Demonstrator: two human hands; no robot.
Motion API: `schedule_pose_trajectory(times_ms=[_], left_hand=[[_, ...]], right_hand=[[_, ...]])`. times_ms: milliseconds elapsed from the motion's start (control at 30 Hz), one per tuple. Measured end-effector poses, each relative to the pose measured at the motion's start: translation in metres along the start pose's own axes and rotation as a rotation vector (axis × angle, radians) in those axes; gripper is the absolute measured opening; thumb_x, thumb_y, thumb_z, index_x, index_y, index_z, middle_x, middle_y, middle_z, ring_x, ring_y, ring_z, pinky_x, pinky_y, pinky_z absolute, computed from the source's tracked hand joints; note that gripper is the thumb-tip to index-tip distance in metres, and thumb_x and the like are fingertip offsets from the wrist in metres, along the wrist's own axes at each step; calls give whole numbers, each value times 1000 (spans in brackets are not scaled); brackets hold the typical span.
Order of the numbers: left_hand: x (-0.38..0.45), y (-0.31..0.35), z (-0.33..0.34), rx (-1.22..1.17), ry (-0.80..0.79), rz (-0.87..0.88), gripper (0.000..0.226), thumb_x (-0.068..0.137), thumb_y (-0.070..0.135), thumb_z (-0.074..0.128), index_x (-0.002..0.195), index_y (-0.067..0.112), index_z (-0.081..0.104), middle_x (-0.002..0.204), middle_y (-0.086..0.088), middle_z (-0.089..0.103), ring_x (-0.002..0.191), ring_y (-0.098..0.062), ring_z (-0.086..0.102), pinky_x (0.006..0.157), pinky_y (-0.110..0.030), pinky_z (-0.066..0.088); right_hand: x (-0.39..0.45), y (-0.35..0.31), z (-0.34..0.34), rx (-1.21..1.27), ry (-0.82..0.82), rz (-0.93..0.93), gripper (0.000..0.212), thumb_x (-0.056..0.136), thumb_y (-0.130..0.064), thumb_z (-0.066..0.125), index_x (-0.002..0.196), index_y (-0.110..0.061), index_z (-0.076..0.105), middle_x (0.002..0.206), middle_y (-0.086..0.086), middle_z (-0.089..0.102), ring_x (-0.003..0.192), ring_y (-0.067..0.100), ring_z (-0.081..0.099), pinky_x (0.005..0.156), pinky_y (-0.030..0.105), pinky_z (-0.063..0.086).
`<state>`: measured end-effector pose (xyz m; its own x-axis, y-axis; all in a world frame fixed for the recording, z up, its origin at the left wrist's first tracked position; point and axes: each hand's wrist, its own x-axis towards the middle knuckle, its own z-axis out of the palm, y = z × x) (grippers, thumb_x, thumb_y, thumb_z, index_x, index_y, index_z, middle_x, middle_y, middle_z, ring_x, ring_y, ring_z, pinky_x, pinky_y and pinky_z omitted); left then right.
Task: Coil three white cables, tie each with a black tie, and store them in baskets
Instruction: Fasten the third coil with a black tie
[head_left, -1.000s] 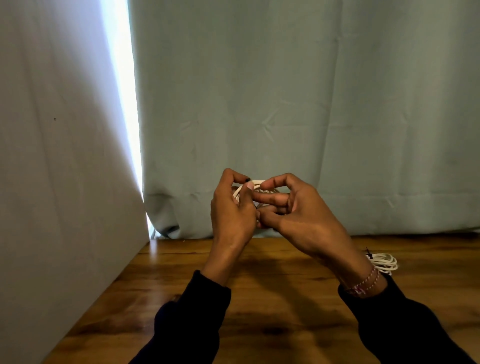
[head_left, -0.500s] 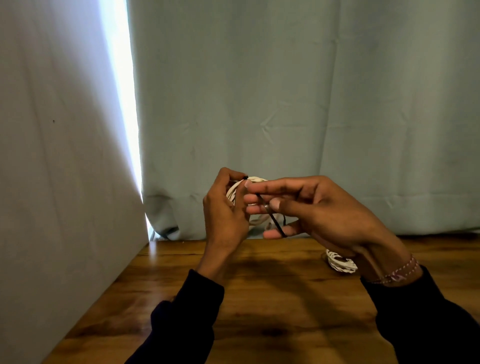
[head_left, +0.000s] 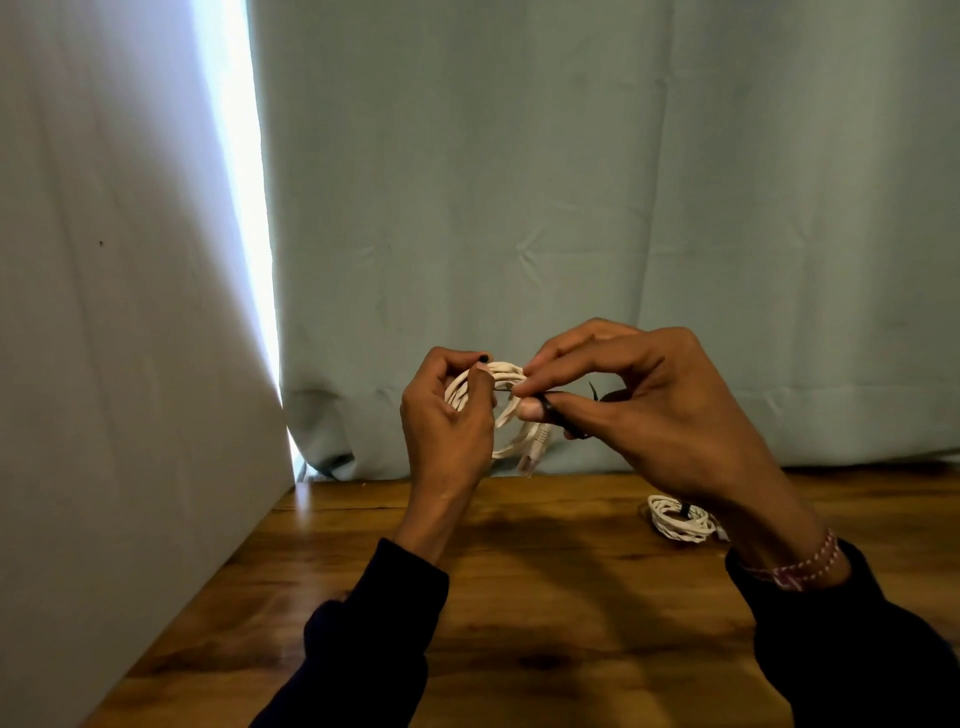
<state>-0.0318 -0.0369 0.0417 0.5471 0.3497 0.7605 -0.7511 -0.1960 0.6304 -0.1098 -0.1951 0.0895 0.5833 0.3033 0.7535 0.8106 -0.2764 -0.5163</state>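
Note:
A coiled white cable (head_left: 506, 410) is held up above the wooden table (head_left: 545, 597), with its plug end hanging down. My left hand (head_left: 449, 426) grips the coil's left side between thumb and fingers. My right hand (head_left: 639, 410) pinches a thin black tie (head_left: 558, 410) against the coil's right side; the tie's ends stick out past my thumb. A second coiled white cable (head_left: 675, 519) with a black tie lies on the table behind my right wrist, partly hidden. No basket is in view.
A grey-green curtain (head_left: 571, 208) hangs right behind the table's far edge. A pale panel (head_left: 104, 364) walls off the left side, with a bright gap between it and the curtain. Dark sleeves cover both forearms.
My right hand has moved right and pulled the black tie across the coil. The coil has dropped slightly, so its plug end now shows below my hands.

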Motion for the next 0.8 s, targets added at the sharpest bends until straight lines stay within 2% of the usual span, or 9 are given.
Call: schedule_pose_trajectory(times_ms=[200,333,400,500,600,667,733,800], left_hand=[[-1,-7,1,-4,39,-19,9,98,7,60,90,7,57,85,10,66,72,7,66,61,-10,49],[-4,-8,1,-13,16,0,7,100,10,58,94,7,55,79,13,66,70,4,67,60,-11,50],[-4,-9,0,-14,-13,7,5,100,12,58,97,9,56,74,12,69,69,-1,68,58,-17,54],[-3,-13,-3,-17,-45,14,6,100,14,61,97,17,57,73,-1,70,62,-15,69,56,-36,58],[-3,-13,-3,6,-78,34,8,99,14,63,100,20,59,78,-6,70,67,-18,69,60,-40,60],[-3,-13,-2,23,-102,28,5,99,15,63,102,16,60,85,-4,71,75,-15,71,67,-45,62],[-3,-12,-1,15,-144,0,3,99,21,63,102,21,60,88,-5,71,80,-21,72,68,-52,61],[-4,-9,0,26,-165,5,3,100,29,61,99,26,61,90,-1,70,87,-23,71,70,-53,60]], right_hand=[[-2,-8,-5,183,-35,76,16,78,-8,78,94,-11,80,91,-3,78,86,14,75,58,21,57],[-3,-9,-4,137,-62,5,17,78,-10,78,95,-12,80,92,-3,79,90,15,75,65,26,60],[-4,-11,-4,153,-75,-42,18,77,-11,78,95,-12,79,92,-2,79,92,15,75,69,25,60],[-7,-15,-7,175,-96,-113,17,76,-9,78,93,-10,79,92,-1,79,96,13,74,79,25,59],[-7,-17,-6,176,-85,-134,17,77,-7,78,94,-9,78,93,0,79,98,12,74,86,26,58],[-6,-18,-2,204,-49,-134,18,77,-8,77,95,-8,77,90,1,79,90,15,76,81,26,60],[-5,-19,4,244,15,-92,25,75,-14,79,97,-12,67,83,4,77,74,21,76,66,29,61],[-5,-18,9,227,98,-22,36,74,-18,80,96,-15,52,79,5,75,60,24,74,49,30,57]])
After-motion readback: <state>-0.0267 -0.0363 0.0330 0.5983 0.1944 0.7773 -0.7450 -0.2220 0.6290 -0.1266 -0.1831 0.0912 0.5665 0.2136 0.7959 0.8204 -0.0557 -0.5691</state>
